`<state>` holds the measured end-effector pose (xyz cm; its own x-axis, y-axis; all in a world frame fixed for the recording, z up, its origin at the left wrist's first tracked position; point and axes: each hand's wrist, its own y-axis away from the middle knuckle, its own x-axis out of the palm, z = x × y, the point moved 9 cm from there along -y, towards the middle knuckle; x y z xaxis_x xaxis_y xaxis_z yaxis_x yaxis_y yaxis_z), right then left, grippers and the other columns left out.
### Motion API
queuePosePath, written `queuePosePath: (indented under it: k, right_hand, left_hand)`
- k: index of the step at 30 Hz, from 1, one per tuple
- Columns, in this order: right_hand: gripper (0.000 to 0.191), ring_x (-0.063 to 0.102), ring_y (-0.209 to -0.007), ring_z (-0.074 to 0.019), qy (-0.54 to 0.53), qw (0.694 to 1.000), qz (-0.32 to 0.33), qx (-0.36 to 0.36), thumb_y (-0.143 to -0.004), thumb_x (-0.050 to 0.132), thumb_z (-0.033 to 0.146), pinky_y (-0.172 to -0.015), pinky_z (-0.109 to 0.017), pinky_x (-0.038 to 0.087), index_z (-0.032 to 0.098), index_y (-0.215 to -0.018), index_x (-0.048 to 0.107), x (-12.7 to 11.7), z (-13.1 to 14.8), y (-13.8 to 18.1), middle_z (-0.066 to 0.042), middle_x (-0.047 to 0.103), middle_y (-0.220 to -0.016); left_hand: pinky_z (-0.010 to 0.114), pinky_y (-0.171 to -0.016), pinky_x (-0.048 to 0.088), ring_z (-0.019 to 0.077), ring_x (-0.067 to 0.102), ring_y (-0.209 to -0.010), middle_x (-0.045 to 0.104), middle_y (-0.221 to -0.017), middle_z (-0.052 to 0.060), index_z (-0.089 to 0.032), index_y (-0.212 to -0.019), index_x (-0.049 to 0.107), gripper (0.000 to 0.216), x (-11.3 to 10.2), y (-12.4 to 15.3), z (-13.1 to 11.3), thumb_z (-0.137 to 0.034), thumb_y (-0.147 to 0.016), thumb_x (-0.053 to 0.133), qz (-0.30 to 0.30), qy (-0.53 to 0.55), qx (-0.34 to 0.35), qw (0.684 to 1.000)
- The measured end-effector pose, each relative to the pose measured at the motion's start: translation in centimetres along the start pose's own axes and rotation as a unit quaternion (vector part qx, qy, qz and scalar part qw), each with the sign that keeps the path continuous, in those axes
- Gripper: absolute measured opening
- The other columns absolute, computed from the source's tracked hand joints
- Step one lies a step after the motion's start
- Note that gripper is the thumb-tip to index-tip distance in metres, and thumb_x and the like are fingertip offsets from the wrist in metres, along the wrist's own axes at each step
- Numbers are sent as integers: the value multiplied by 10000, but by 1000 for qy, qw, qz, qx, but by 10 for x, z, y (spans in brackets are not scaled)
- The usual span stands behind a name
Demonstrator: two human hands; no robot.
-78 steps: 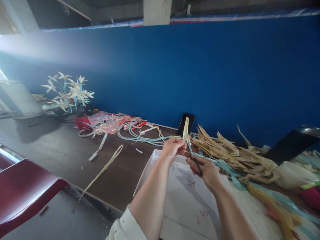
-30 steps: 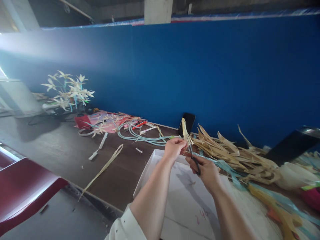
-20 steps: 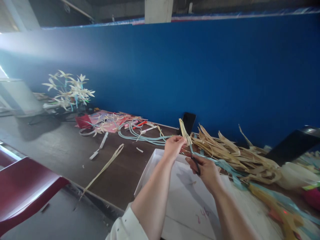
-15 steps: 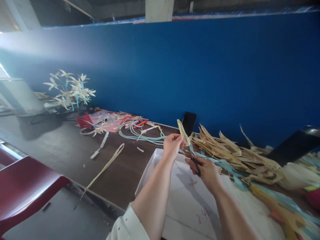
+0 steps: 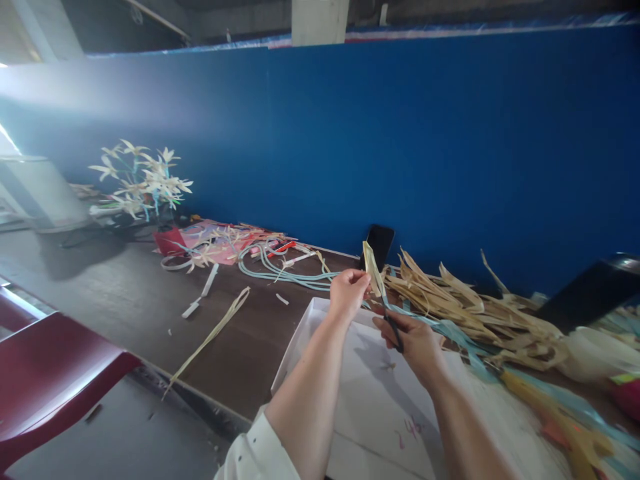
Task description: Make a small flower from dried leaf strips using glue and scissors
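Observation:
My left hand [image 5: 348, 292] pinches a pale yellow leaf strip [image 5: 373, 265] that stands upright above a white shallow box [image 5: 306, 328]. Just to its right, my right hand [image 5: 416, 341] is closed on black-handled scissors [image 5: 393, 327] whose blades point up at the strip's base. Both hands hover over the far left corner of the box. A small trimmed scrap [image 5: 385, 365] lies on the box floor below them.
A heap of dried tan leaves [image 5: 465, 307] and blue ribbon strips [image 5: 457, 337] lies right of the hands. A black phone [image 5: 379, 245] leans on the blue wall. Light-blue cords [image 5: 280, 270], leaf flowers [image 5: 143, 180], a loose strip [image 5: 210, 337] and a red chair [image 5: 45, 380] are to the left.
The strip in my left hand tilted left, then came back upright. My hands and the scissors stayed over the same box corner; the view drifted slightly.

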<state>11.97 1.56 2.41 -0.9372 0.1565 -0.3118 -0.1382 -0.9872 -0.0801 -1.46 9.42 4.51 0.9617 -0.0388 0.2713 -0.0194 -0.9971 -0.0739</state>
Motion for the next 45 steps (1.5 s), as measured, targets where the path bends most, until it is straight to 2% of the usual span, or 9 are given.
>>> queuePosePath:
  k: [4,10,18,25,30,33,38,45]
  right_hand:
    - [494,400,-480,-103,13,1000,5,-3,-692,644,462,-469,-248,284,163,-1085,646,0,-2,-1,37,475,-511]
    - [507,415,-478,-111,6,1000,4,0,-672,656,487,-472,-252,295,152,-1054,661,1,2,0,30,478,-509]
    - [535,393,-469,-108,15,1000,6,-7,-670,652,480,-457,-255,279,157,-1096,643,-1,-3,-2,29,468,-501]
    - [522,397,-461,-105,23,1000,-10,-16,-678,646,489,-448,-253,286,154,-1077,652,-3,-4,-2,28,474,-496]
    - [502,416,-463,-104,8,1000,-7,0,-655,677,461,-454,-250,306,153,-1051,664,-1,-2,0,31,482,-506]
    - [490,416,-459,-103,9,1000,-6,8,-639,679,478,-454,-248,320,155,-1008,683,1,4,3,30,491,-501]
    - [473,438,-470,-113,12,1000,1,25,-633,670,493,-459,-249,339,164,-971,696,4,6,5,19,514,-511]
    - [447,446,-469,-102,-6,1000,-5,9,-647,671,456,-468,-245,347,164,-986,689,3,5,3,14,535,-541]
  left_hand:
    - [231,-534,502,112,571,-571,596,-609,17,-141,-745,624,126,1,0,2,-259,-703,613,1,7,-8,1000]
    - [234,-545,511,97,572,-522,601,-579,18,-120,-741,608,107,4,0,8,-223,-713,618,6,51,-46,998]
    - [230,-538,511,91,567,-493,604,-559,13,-119,-726,605,98,5,2,7,-213,-709,630,9,68,-53,996]
    - [239,-534,515,101,571,-505,600,-570,16,-126,-725,602,125,5,2,6,-242,-694,638,9,56,-42,997]
    - [226,-517,513,115,583,-580,591,-631,22,-136,-770,607,180,-1,2,0,-299,-697,629,-11,45,-11,999]
    - [222,-517,508,103,562,-559,571,-619,8,-147,-781,606,217,-6,0,-4,-346,-696,627,-30,43,10,999]
    - [237,-520,504,99,547,-504,551,-551,-7,-147,-731,591,203,-11,-4,0,-340,-686,636,-49,32,2,998]
    - [258,-541,519,109,570,-482,594,-556,13,-134,-712,590,162,-4,0,0,-289,-692,634,-25,42,-13,999]
